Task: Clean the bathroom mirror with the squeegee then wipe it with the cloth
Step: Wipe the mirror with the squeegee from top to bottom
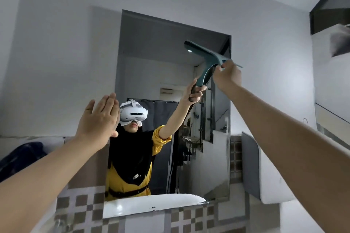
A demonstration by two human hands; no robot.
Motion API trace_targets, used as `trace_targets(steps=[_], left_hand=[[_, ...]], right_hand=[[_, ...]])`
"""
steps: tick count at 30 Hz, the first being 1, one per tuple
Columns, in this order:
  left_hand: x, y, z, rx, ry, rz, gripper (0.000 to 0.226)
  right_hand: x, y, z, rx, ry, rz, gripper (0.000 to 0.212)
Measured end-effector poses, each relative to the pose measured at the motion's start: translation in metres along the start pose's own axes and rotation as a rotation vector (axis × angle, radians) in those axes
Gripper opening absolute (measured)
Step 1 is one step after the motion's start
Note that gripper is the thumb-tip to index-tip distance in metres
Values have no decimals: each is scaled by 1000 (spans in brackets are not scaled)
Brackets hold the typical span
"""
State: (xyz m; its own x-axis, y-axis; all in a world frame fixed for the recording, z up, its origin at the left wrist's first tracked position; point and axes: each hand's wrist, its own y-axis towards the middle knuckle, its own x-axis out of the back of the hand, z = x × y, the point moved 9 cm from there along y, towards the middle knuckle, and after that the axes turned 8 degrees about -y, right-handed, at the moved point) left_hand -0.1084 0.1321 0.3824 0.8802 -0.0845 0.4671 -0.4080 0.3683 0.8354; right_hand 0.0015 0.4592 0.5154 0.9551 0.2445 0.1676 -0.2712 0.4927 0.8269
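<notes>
The right hand (228, 76) is raised to the upper right corner of the bathroom mirror (151, 58), its fingers curled round the handle of the teal squeegee (203, 53). The real squeegee is mostly hidden behind that hand; what shows clearly is its reflection, with the blade set across the top right of the glass and the handle running down into the reflected grip. Whether the blade is pressed fully flat on the glass cannot be told.

The left hand (98, 119) holds nothing. Its fingers are straight and together, the palm laid flat at the mirror's left edge, apparently as a brace.

The cloth is not identifiable in this view.

Assessment of handling: the squeegee appears to be light, rigid plastic with a flexible rubber edge. The handle is the proper place to grip it, low enough to let the wrist tilt the blade and keep even pressure along its length. The mirror is fragile and, if wet, slippery; firm but moderate pressure is advised. A damp handle could twist in the hand.

Assessment of progress: the squeegee stage is in hand, positioned for a downward pass; the wiping stage is not yet done.
</notes>
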Motion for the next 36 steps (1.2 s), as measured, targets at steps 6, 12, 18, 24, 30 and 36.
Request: trace_targets(steps=[6, 12, 18, 24, 30, 36], left_hand=[[-6, -12, -1, -48, -83, -13, 103], [-26, -42, -8, -100, -80, 85, 113], [-35, -51, -17, -89, -108, 132, 108], [-42, -50, -11, -58, -108, 92, 115], [-46, -53, -5, -79, -97, 68, 115], [-47, -57, -6, -80, -132, 67, 105]], right_hand=[[-30, -35, 18, -179, 116, 35, 32], [-63, -82, 54, -259, 196, 115, 46], [-79, -111, 81, -272, 243, 134, 42], [-105, -147, 115, -186, 277, 161, 31], [-115, -162, 120, -101, 266, 125, 19], [-127, -186, 130, 54, 222, 95, 18]])
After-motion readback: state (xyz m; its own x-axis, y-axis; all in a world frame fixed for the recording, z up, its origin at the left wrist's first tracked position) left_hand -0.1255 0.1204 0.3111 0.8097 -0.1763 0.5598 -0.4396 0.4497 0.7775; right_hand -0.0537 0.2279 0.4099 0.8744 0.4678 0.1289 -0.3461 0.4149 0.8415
